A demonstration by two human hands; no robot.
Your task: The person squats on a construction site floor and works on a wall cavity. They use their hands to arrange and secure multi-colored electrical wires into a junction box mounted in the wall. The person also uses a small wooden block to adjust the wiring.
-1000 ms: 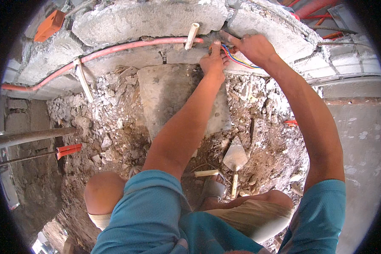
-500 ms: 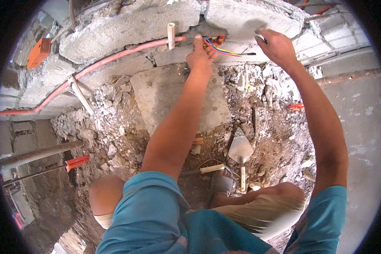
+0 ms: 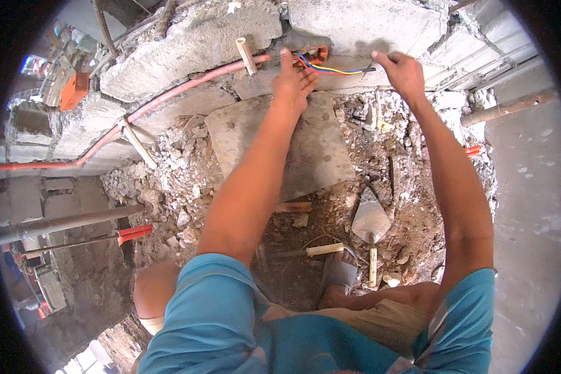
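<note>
A bundle of red, yellow and blue wires (image 3: 340,71) comes out of an orange electrical box (image 3: 320,54) set in the block wall and ends in a dark tip. My left hand (image 3: 292,84) lies against the wall just below the box. Its thumb points up and its fingers are spread beside the wires, so it is open. To the right, my right hand (image 3: 405,76) hovers near the dark tip, thumb stretched out and fingers loosely curled. No grip on the wires shows there. A red-orange conduit (image 3: 187,87) runs along the wall toward the box.
Wooden pegs (image 3: 245,56) brace the conduit. A flat concrete slab (image 3: 318,146) lies on the rubble below the wall. Nearer me are a trowel (image 3: 371,218) and another wooden-handled tool (image 3: 325,249). Rusty rods and a pole (image 3: 75,223) jut in at left.
My right hand has moved slightly left toward the wire ends, and the wires' tip sits a little higher. The fingers of my left hand have spread. The whole view has shifted slightly.
</note>
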